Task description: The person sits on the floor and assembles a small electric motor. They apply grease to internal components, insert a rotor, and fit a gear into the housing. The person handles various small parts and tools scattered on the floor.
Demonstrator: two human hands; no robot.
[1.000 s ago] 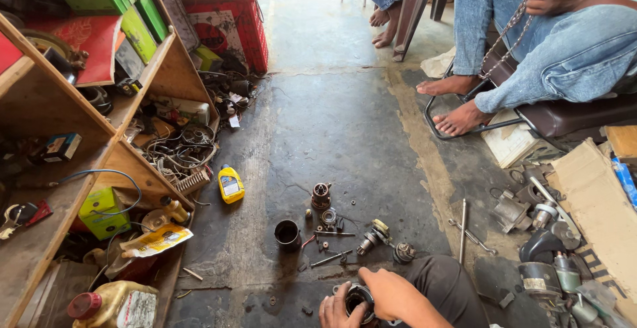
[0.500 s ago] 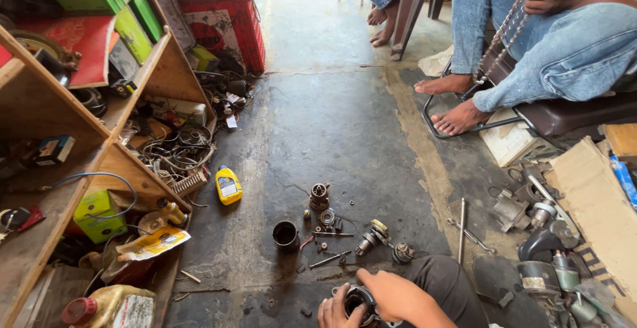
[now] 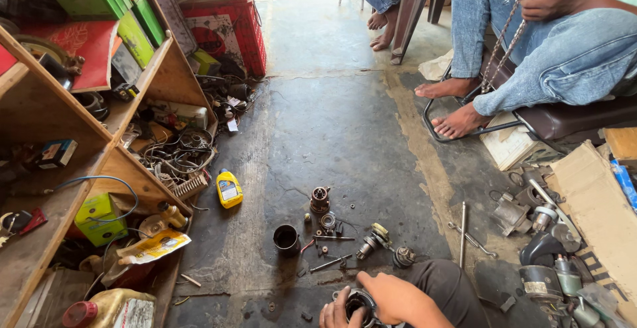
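At the bottom centre of the frame I've got both hands on one round metal part with a dark hole in the middle. My right hand is clamped over its top and right side, and my left hand cups it from the lower left, fingers curled around the rim.

Just above my hands there's a scatter of bits on the dark concrete floor: one black cup, one small stacked cylinder, one ring and one stubby shaft piece. One yellow bottle lies left of those, near the wooden shelf. One long metal rod lies to the right. Upper right of the frame, a seated person in jeans has two bare feet on the floor and holds one chain.
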